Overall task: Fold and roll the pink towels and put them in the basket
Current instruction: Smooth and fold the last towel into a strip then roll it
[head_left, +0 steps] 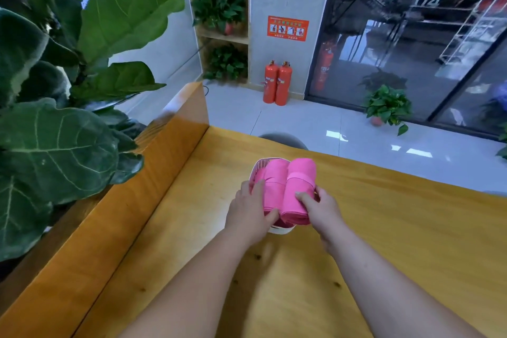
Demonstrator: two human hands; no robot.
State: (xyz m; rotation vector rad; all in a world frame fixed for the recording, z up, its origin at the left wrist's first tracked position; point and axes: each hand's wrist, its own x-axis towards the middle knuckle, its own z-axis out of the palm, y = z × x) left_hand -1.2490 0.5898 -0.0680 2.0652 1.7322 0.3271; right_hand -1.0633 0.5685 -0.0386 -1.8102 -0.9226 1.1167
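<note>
In the basket [284, 230] — left towel roll [274, 186] being gripped by left hand [251, 214], right towel roll [300, 186] by right hand [322, 210], fingers curled.

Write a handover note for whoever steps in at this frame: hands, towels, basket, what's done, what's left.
Left hand: holds the left towel roll.
Right hand: grips the right towel roll.
Both rolls lie side by side in the basket on the wooden table.
Done: towels rolled and set in the basket.
Left: likely just settle the rolls and let go; no loose towel is in view.
</note>
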